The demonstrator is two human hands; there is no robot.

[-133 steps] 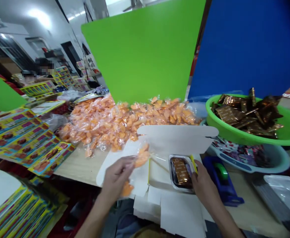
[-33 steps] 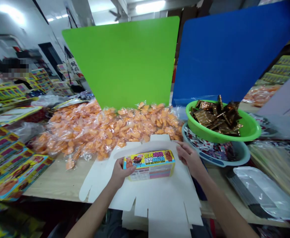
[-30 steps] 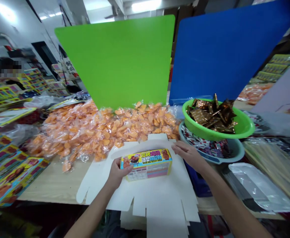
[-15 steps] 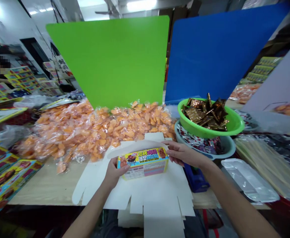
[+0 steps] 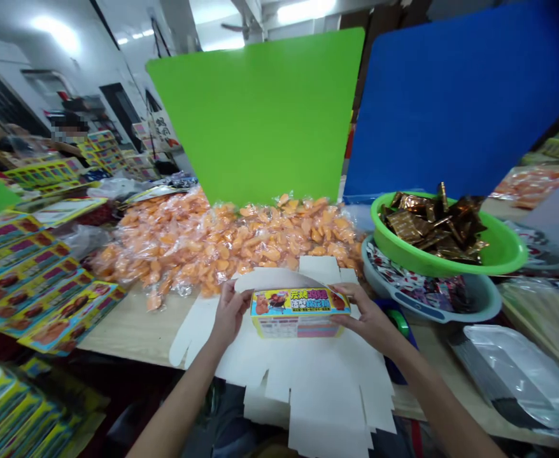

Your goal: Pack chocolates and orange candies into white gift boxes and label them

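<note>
**Both hands hold a printed box (image 5: 300,312) over a white cardboard blank (image 5: 318,394)**

The wooden table (image 5: 117,331) carries all the things here. Behind the printed box, at the far side of the table, stands a green board (image 5: 255,114), and a blue board (image 5: 461,108) stands to the right of it. The white cardboard blank lies flat under the printed box, and its cut flaps spread out on every side. Straight behind the printed box is a big heap of small orange pieces in clear plastic wrappers (image 5: 226,248). To the right of the printed box sits a green plastic basin (image 5: 451,266) with brown and gold foil packets (image 5: 432,222) inside, and it rests on a pale blue tray (image 5: 406,304). To the left of the printed box, yellow printed cartons (image 5: 45,273) lie in overlapping rows. Far to the right is a shallow silver tray (image 5: 513,375).

The printed box lies with its long side toward the person. The left hand (image 5: 229,318) is at its left end and the right hand (image 5: 368,315) is at its right end. The fingers (image 5: 342,298) of both hands are closed on the ends, gripping the box between them. Just right of the printed box, a blue tape dispenser (image 5: 403,346) is partly hidden by the right hand.
</note>
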